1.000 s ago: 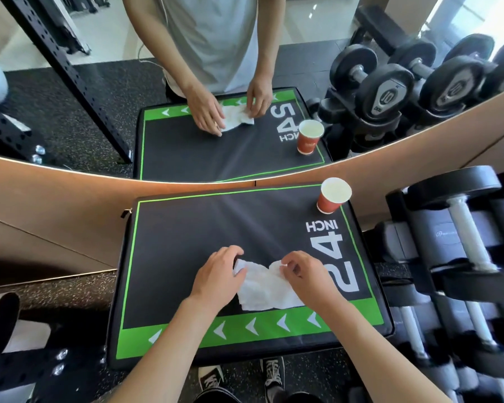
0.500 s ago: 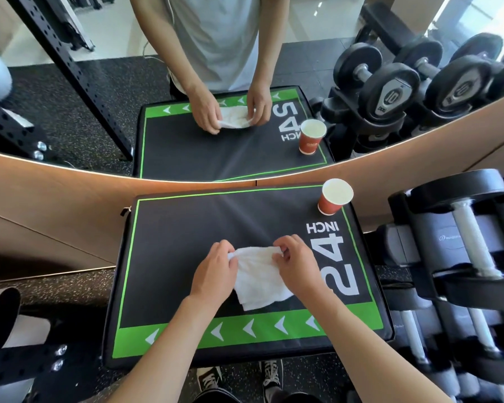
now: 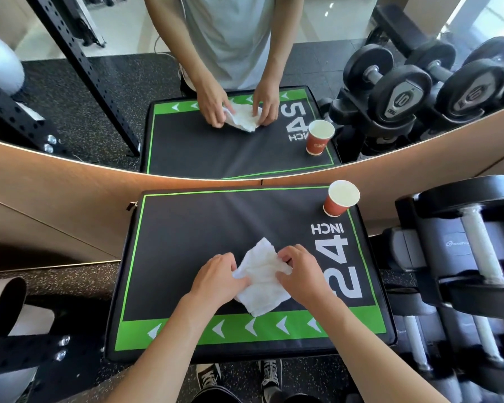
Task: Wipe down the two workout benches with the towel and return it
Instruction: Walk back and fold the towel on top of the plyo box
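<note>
Gym floor of speckled black rubber, seen from above, with one wall mirror (image 3: 245, 82) above a curved wooden ledge (image 3: 70, 193). One padded black-and-green platform (image 3: 186, 242), printed "24 INCH" in white and edged near the viewer by a green band carrying five white arrowheads, fills the centre. One white towel (image 3: 261, 279) lies crumpled on its black surface, just above the green band and left of the numerals. Two bare hands hold it: the left hand (image 3: 216, 279) has its fingers curled closed on the towel's left edge, and the right hand (image 3: 300, 276) pinches the right edge between thumb and fingertips, with the cloth bunched between them. One red paper cup (image 3: 340, 199) with a pale interior stands upright at the platform's far right corner, well apart from the towel. One dumbbell rack (image 3: 463, 271) stands just beside the platform on the right; the number of dumbbells on it cannot be counted, since several are cut off or blurred. Two black sneakers (image 3: 239, 376) show below the platform's near edge. One perforated black steel beam (image 3: 26, 353) crosses the lower left. The mirror repeats platform, cup, towel and both hands once each.
</note>
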